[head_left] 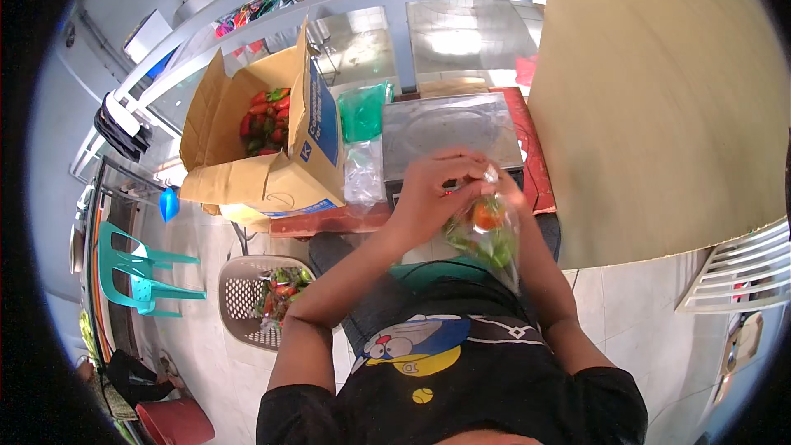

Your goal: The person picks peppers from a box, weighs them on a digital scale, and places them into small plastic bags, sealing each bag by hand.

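Both hands (461,185) pinch a clear bag of peppers (488,235); scale (449,128) behind.

A pale tiled floor (210,338) is seen below, brightly lit by daylight. A wide beige wall panel (659,99) fills the right side, with a white slatted vent (733,276) set beneath it. White metal bars (329,0) are stretched across the top, and sunlit pavement is seen beyond them. A low red table (329,221) is placed near the middle. A turquoise plastic chair (140,272) is stood at the left, a blue dustpan-like scoop (168,203) just above it, and a red bucket (175,422) is set at the lower left.
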The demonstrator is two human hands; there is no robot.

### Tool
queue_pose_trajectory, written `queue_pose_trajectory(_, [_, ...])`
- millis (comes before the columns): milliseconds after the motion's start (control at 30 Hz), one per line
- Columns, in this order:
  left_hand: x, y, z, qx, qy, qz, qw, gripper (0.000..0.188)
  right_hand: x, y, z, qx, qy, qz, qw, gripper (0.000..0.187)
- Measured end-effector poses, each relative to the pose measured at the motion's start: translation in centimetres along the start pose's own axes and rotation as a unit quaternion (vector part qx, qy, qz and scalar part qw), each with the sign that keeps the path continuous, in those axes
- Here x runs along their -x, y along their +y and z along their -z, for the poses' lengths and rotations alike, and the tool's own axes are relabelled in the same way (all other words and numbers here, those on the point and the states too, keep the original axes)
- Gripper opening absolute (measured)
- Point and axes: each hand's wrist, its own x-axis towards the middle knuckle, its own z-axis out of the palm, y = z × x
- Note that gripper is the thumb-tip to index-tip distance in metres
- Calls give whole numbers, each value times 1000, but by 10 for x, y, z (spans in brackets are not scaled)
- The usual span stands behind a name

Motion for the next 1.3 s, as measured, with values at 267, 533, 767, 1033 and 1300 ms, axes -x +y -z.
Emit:
queue_pose_trajectory(267, [-8,-49,-25,-72,138,23,988,12,21,53,-31,-215,-93,-103,967,23])
queue_pose_trajectory(533, [20,-31,-9,-11,-22,-1,1000,13,31,-84,-12,621,9,181,762,23])
queue_pose_trajectory(767, [-3,-31,-18,91,111,113,983,10,19,18,-28,-246,254,-41,934,27])
queue_pose_trajectory(1033, [35,-55,-9,-87,82,73,990,12,73,-23,-37,410,55,66,908,23])
queue_pose_trajectory(1300, [10,-11,-16,43,13,36,998,12,37,-27,-17,259,-53,134,955,31])
